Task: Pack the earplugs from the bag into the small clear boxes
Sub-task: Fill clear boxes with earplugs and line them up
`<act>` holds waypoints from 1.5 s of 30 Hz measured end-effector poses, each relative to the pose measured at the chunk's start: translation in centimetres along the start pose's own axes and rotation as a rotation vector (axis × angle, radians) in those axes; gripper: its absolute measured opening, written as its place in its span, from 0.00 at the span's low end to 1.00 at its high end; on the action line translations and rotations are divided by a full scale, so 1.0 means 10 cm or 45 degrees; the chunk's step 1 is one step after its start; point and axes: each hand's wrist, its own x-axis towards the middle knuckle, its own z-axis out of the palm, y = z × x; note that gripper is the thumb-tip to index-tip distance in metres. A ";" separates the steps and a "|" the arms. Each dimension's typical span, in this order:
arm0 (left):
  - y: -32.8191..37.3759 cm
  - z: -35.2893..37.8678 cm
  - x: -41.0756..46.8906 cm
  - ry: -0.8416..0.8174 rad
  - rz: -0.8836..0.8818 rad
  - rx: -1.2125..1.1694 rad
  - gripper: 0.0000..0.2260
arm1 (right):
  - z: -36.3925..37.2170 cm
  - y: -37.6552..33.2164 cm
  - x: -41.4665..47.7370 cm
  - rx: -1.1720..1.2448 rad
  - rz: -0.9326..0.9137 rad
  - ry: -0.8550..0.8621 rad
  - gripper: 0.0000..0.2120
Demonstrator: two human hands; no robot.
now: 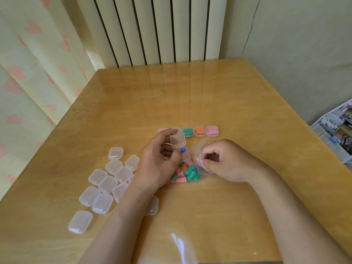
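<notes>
Left hand (152, 164) with box (177, 141), well inside table (209, 92) edges

Pink-filled box (161, 130): mostly behind left hand (154, 166).
Open box (177, 142): base partly behind that hand.
Empty box (153, 206): half under left forearm (122, 216).
Newspaper (335, 132): cut by right edge (print unreadable).
Earplugs (187, 173) in bag (199, 150): partly under left hand.

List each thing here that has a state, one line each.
held box: open, lid up, blue earplug inside, gripped by left hand
bag: pinched by right hand, loose earplugs inside
filled boxes: shut, in a row
empty boxes: shut, scattered
</notes>
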 end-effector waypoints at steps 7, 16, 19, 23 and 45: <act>0.02 0.00 0.00 -0.014 0.004 -0.013 0.21 | 0.06 0.01 0.03 -0.012 0.024 -0.005 0.12; -0.01 0.01 0.00 -0.028 0.046 -0.001 0.21 | 0.09 -0.05 0.03 -0.143 0.026 0.008 0.15; -0.01 0.01 0.00 -0.026 0.059 0.010 0.21 | 0.10 -0.08 0.03 -0.233 0.030 -0.034 0.13; -0.01 0.01 0.00 -0.028 0.066 0.016 0.22 | 0.09 -0.11 0.03 -0.278 0.064 -0.062 0.07; -0.01 0.02 0.00 -0.019 0.038 0.025 0.22 | 0.03 -0.04 0.03 0.204 0.086 0.295 0.09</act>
